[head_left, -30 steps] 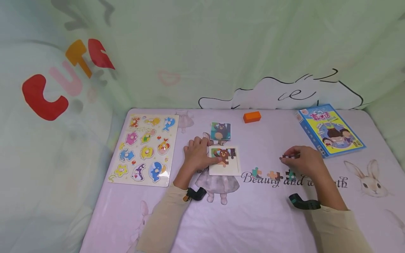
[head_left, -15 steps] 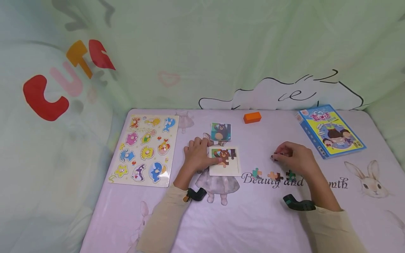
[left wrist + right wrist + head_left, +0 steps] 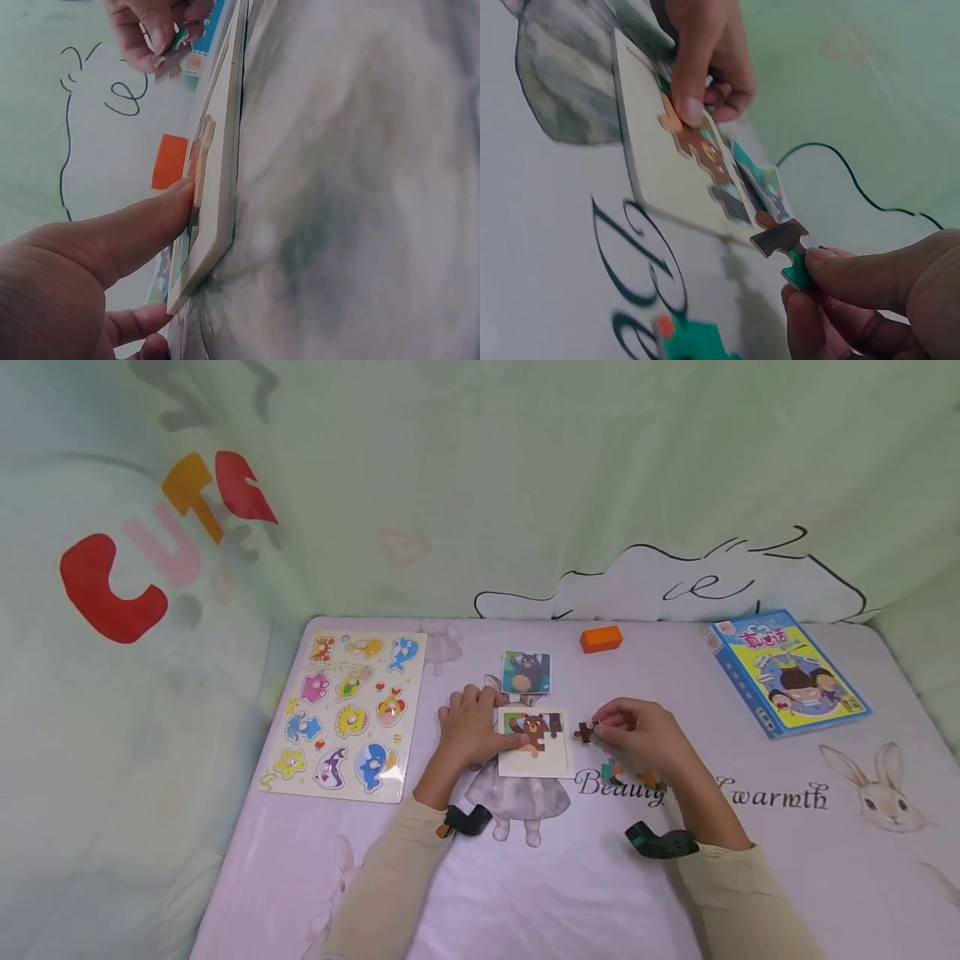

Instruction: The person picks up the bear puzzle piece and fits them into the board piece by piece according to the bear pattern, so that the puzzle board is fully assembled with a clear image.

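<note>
My left hand (image 3: 471,731) rests beside a cream puzzle board (image 3: 534,765), its thumb pressing on the brown bear pieces (image 3: 196,161) fitted in it. In the left wrist view its other fingers lie at the board's edge. Between thumb and fingers of my right hand (image 3: 641,733) is a dark brown and green jigsaw piece (image 3: 781,238), held above the table just right of the board. Several loose jigsaw pieces lie below the right hand, among them a teal one (image 3: 612,771) and an orange-brown one (image 3: 648,778); the right arm hides part of that area.
Behind the board lies a bear picture card (image 3: 527,672). An orange block (image 3: 602,639) sits near the table's back edge. At left is a sea-animal peg puzzle (image 3: 341,718); at right, a blue-and-yellow box (image 3: 791,672). Fabric curtains (image 3: 480,485) enclose the table.
My right hand has moved left with the jigsaw piece, from beyond the loose pieces to the board's right side. The left hand stays in place on the board.
</note>
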### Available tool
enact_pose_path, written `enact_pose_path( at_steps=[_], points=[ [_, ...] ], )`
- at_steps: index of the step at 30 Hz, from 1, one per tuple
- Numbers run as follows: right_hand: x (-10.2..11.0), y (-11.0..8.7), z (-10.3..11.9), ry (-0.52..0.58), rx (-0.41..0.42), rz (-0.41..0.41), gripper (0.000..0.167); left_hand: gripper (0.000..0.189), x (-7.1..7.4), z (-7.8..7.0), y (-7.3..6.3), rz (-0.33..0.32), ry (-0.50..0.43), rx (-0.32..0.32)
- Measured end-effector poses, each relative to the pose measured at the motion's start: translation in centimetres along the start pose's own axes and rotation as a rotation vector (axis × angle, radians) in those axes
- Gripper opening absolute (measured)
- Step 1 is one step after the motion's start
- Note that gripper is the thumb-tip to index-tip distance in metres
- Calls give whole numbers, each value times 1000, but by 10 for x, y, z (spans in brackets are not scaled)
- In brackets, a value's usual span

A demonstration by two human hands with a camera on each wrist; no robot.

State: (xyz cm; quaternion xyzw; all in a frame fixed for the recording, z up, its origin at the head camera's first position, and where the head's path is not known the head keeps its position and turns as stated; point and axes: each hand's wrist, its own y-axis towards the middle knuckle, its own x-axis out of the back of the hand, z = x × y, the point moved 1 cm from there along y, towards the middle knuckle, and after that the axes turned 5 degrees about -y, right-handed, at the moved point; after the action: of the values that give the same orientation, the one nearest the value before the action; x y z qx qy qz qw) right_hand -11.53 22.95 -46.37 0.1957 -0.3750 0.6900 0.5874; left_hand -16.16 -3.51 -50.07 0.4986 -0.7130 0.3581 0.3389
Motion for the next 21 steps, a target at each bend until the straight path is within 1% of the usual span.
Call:
enact_pose_path(
  at_steps=[6,8,15,18,21],
  points=[
    [-17,7,12,55,-41,26,24,76,1,0,-1,-5,-8,-2],
    [-21,9,15,64,-39,30,25,74,0,0,-1,-7,-16,-2],
    [-33,12,24,83,7,27,23,71,1,-1,0,-8,-15,6],
    [-36,13,27,85,-1,22,23,71,-1,0,1,-11,-14,3],
    [-38,13,30,68,-29,13,22,72,-1,0,1,-9,-18,-2]
  ],
)
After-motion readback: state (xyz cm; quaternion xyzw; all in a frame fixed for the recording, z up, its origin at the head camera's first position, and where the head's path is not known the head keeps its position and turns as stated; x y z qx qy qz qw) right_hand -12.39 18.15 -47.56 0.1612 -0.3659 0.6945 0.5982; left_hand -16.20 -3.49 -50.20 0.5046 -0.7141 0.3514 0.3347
